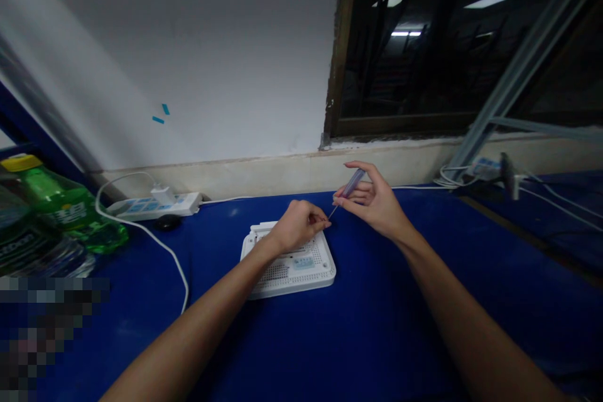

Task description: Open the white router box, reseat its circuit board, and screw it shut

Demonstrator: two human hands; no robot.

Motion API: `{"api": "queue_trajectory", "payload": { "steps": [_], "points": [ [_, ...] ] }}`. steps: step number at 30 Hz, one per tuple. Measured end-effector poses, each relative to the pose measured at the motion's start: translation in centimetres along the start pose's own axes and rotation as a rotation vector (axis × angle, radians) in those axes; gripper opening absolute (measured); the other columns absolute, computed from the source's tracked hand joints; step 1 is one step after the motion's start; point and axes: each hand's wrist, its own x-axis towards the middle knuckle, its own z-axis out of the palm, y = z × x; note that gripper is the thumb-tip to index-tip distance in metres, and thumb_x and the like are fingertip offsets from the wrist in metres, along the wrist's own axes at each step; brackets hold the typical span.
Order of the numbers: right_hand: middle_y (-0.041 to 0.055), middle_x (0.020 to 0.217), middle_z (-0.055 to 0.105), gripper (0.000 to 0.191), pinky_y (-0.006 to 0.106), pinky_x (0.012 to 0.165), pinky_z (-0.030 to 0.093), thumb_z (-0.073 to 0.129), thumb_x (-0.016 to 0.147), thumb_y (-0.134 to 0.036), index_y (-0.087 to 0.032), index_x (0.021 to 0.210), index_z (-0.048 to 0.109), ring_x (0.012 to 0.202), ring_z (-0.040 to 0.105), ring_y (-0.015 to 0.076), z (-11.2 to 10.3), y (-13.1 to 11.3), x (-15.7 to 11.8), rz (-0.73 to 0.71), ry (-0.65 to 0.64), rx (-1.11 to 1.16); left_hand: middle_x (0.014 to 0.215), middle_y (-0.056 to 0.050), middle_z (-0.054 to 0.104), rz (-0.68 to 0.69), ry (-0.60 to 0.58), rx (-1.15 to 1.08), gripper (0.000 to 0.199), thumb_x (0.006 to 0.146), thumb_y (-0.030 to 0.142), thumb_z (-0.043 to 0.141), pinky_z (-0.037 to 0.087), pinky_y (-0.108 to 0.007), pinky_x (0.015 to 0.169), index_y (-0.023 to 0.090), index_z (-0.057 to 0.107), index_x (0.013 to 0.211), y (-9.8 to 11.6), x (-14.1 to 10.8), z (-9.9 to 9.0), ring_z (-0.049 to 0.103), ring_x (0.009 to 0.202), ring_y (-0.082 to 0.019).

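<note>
A white vented plastic device [311, 271], perhaps a router, lies flat on the blue table with a small pale label on its upper face. My left hand [299, 225] is above its far right part, thumb and finger pinched together. Whatever that pinch holds is too small to make out. My right hand [372, 198] holds a screwdriver [352, 183] by its translucent purplish handle, raised just beyond the device. The thin shaft slants down to the left, and its tip meets the fingertips of my left hand.
A white power strip [186, 204] with a plugged-in charger stands by the wall, a black mouse-like object [168, 222] before it. A white cable [176, 260] curves across the table's left. Green bottles [70, 201] crowd the left edge. A metal frame [499, 94] and more cables are at right.
</note>
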Motion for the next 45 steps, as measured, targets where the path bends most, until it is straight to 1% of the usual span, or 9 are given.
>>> {"api": "queue_trajectory", "payload": {
  "steps": [6, 10, 21, 24, 27, 30, 34, 37, 45],
  "points": [
    [0.0044, 0.089, 0.075, 0.078, 0.042, 0.079, 0.064, 0.086, 0.069, -0.039, -0.028, 0.134, 0.045, 0.082, 0.077, 0.0275, -4.0, 1.1, 0.1, 0.047, 0.089, -0.110, 0.080, -0.005, 0.076, 0.055, -0.134, 0.138, 0.013, 0.083, 0.013, 0.069, 0.048, -0.025, 0.067, 0.018, 0.079, 0.089, 0.9, 3.3, 2.0, 0.068, 0.070, -0.017],
    [0.0050, 0.088, 0.075, 0.078, 0.041, 0.078, 0.065, 0.086, 0.068, -0.041, -0.026, 0.133, 0.046, 0.082, 0.077, 0.0278, -5.4, 2.3, -0.1, 0.098, 0.085, -0.143, 0.077, -0.006, 0.074, 0.062, -0.193, 0.237, 0.011, 0.080, 0.013, 0.070, 0.050, -0.027, 0.067, 0.019, 0.078, 0.085, 1.6, 4.6, 3.4, 0.069, 0.073, -0.020],
    [0.0071, 0.087, 0.076, 0.084, 0.042, 0.077, 0.065, 0.087, 0.068, -0.043, -0.023, 0.138, 0.045, 0.081, 0.077, 0.0287, -8.6, 3.0, -0.5, 0.113, 0.093, -0.175, 0.080, -0.003, 0.074, 0.088, -0.206, 0.280, 0.010, 0.076, 0.014, 0.072, 0.051, -0.027, 0.066, 0.021, 0.076, 0.083, 1.7, 4.2, 3.6, 0.070, 0.074, -0.020],
    [0.0081, 0.087, 0.076, 0.088, 0.042, 0.076, 0.064, 0.087, 0.068, -0.046, -0.022, 0.140, 0.043, 0.079, 0.077, 0.0285, -9.0, 3.2, -0.5, 0.117, 0.108, -0.182, 0.085, -0.005, 0.074, 0.082, -0.167, 0.285, 0.008, 0.080, 0.018, 0.072, 0.053, -0.031, 0.072, 0.020, 0.076, 0.087, 1.9, 3.4, 2.9, 0.070, 0.082, -0.023],
    [0.0077, 0.085, 0.076, 0.090, 0.042, 0.076, 0.064, 0.087, 0.068, -0.046, -0.022, 0.141, 0.042, 0.077, 0.077, 0.0277, -8.6, 3.1, -0.5, 0.132, 0.091, -0.181, 0.106, -0.009, 0.072, 0.092, -0.083, 0.286, 0.018, 0.092, 0.029, 0.063, 0.051, -0.037, 0.091, 0.019, 0.073, 0.102, 2.0, 1.3, 0.9, 0.066, 0.105, -0.026],
    [0.0072, 0.085, 0.076, 0.087, 0.041, 0.076, 0.064, 0.086, 0.069, -0.046, -0.023, 0.140, 0.041, 0.076, 0.076, 0.0268, -7.5, 2.8, -0.5, 0.142, 0.050, -0.164, 0.113, -0.009, 0.069, 0.127, -0.066, 0.260, 0.034, 0.094, 0.046, 0.062, 0.046, -0.043, 0.102, 0.021, 0.070, 0.114, 1.8, -2.1, -1.9, 0.062, 0.110, -0.027],
    [0.0065, 0.086, 0.076, 0.083, 0.039, 0.074, 0.064, 0.085, 0.070, -0.046, -0.023, 0.137, 0.042, 0.074, 0.076, 0.0254, -5.5, 2.4, -0.3, 0.125, 0.015, -0.154, 0.149, -0.010, 0.048, 0.020, -0.280, 0.264, 0.093, 0.065, 0.074, 0.076, 0.036, -0.062, 0.108, 0.037, 0.047, 0.146, 0.4, -6.8, -4.5, 0.042, 0.137, -0.039],
    [0.0064, 0.088, 0.076, 0.077, 0.040, 0.075, 0.064, 0.083, 0.073, -0.044, -0.024, 0.136, 0.043, 0.075, 0.076, 0.0247, -3.9, 2.0, -0.3, 0.092, 0.015, -0.157, 0.156, -0.008, 0.041, -0.036, -0.286, 0.279, 0.098, 0.065, 0.080, 0.071, 0.028, -0.064, 0.112, 0.043, 0.039, 0.150, -0.6, -8.7, -4.6, 0.037, 0.141, -0.039],
    [0.0052, 0.091, 0.074, 0.060, 0.040, 0.076, 0.063, 0.076, 0.081, -0.037, -0.026, 0.133, 0.048, 0.080, 0.075, 0.0247, 0.9, -0.4, -1.2, -0.072, -0.103, -0.274, 0.149, -0.017, 0.049, -0.206, 0.001, 0.433, 0.093, 0.076, 0.086, 0.054, 0.036, -0.068, 0.101, 0.030, 0.044, 0.151, -2.0, -9.5, -2.7, 0.046, 0.130, -0.047]
  ]
}}
